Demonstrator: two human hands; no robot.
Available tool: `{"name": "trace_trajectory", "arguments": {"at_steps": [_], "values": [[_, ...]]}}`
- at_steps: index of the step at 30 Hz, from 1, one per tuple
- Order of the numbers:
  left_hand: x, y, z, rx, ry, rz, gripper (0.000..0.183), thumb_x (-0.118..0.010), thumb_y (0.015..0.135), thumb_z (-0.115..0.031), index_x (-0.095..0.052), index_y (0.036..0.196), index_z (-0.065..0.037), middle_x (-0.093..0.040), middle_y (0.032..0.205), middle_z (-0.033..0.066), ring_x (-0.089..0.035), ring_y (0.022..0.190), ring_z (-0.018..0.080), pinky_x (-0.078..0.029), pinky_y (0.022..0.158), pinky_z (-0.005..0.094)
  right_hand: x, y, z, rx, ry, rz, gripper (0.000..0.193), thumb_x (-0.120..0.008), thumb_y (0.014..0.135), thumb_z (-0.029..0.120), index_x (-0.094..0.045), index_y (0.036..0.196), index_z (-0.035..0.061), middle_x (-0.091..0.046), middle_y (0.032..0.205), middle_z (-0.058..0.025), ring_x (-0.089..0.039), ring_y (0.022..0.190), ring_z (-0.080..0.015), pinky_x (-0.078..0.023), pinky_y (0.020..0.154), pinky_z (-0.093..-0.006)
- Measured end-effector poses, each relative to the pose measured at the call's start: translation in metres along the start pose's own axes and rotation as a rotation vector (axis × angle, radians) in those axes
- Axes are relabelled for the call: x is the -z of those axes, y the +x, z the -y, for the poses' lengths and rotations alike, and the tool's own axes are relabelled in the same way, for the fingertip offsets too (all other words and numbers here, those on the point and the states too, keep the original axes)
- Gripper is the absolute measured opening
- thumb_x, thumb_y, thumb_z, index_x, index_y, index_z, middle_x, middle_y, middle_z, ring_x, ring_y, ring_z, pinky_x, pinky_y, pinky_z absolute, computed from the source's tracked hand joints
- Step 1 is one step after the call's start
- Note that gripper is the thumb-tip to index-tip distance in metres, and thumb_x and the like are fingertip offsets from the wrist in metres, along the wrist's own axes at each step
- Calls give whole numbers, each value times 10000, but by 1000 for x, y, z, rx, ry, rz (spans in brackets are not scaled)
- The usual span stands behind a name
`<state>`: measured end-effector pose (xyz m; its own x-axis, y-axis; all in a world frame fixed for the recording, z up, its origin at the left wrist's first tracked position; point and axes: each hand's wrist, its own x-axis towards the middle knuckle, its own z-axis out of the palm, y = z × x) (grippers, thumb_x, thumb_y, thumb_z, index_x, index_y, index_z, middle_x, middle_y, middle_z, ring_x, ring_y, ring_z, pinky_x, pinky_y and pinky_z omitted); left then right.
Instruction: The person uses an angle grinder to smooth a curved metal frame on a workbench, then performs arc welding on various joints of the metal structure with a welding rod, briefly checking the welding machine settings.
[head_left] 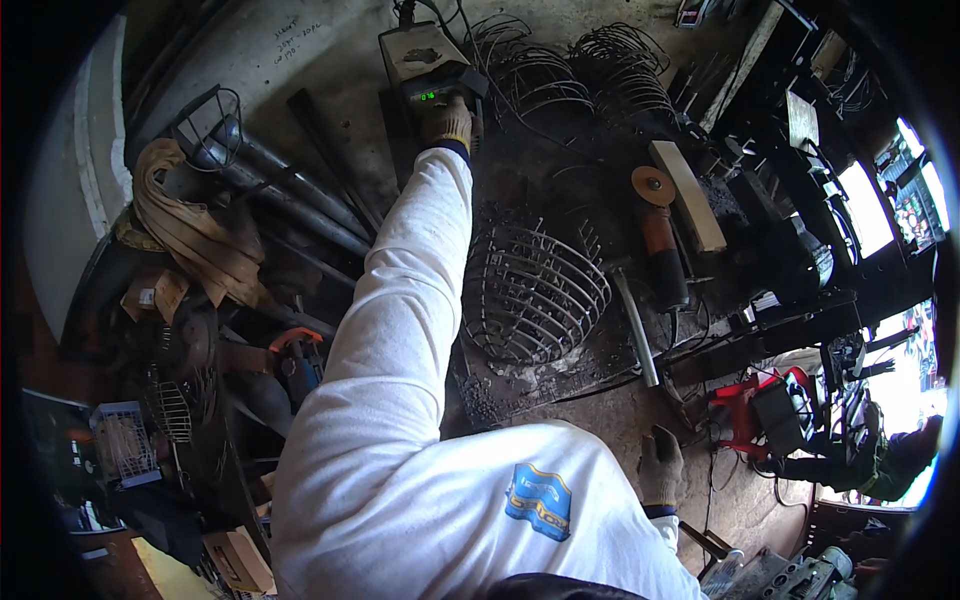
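My left hand (447, 122), in a work glove, reaches far forward to the front panel of a welding machine (425, 60) with a green lit display. Its fingers are bent against the panel just below the display; what they pinch there is hidden. Low at the right, my gloved right hand (661, 472) hangs beside my body, holding nothing, thumb and fingers apart. On the dark workbench (530, 395) between them lies a rounded basket-like frame of curved metal rods (537, 290). An angle grinder (662, 240) with an orange-brown disc rests to its right.
A metal tube (635, 328) lies near the bench edge by a pale rectangular bar (688, 195). Coiled wire hoops (545, 85) stand at the back wall. Long pipes (290, 190) and a brown cloth (185, 220) are at left. A red plastic stool (740, 415) stands right, with loose cables around.
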<state>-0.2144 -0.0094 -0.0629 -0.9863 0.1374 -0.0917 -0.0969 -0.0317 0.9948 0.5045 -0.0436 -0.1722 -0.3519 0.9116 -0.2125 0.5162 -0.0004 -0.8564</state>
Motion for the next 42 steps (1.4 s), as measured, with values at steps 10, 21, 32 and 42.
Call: {"name": "trace_trajectory", "arguments": {"at_steps": [10, 21, 32, 42], "values": [[-18, 13, 13, 44, 24, 64, 304, -552, 939, -348, -666, 952, -65, -728, 856, 91, -704, 644, 211, -554, 561, 342, 6, -13, -3, -117, 23, 6, 307, -649, 920, 128, -617, 1186, -22, -685, 1113, -137, -641, 1027, -202, -485, 908, -304], [-6, -23, -3, 100, -344, 95, 361, -548, 951, -407, -587, 825, -70, -649, 659, 83, -615, 462, 216, -489, 410, 336, 2, -14, -6, -115, 32, 12, 302, -654, 918, 135, -623, 1176, -19, -685, 1103, -132, -640, 1017, -202, -486, 903, -307], [25, 45, 29, -292, -258, 393, 278, -587, 981, -297, -612, 1209, -138, -640, 1067, -13, -588, 966, 106, -485, 865, 278, 4, -2, 23, 116, 68, -143, 300, -666, 928, 150, -626, 1165, -29, -685, 1094, -136, -640, 1009, -196, -487, 911, -305], [91, -221, -29, -383, 244, 497, 351, -579, 996, -277, -586, 1224, -10, -652, 1146, 105, -638, 998, 185, -522, 870, 312, 156, 134, 69, 195, 255, -876, 526, -695, 885, 341, -592, 1253, -20, -670, 1173, -187, -644, 1093, -270, -484, 956, -344]]}}
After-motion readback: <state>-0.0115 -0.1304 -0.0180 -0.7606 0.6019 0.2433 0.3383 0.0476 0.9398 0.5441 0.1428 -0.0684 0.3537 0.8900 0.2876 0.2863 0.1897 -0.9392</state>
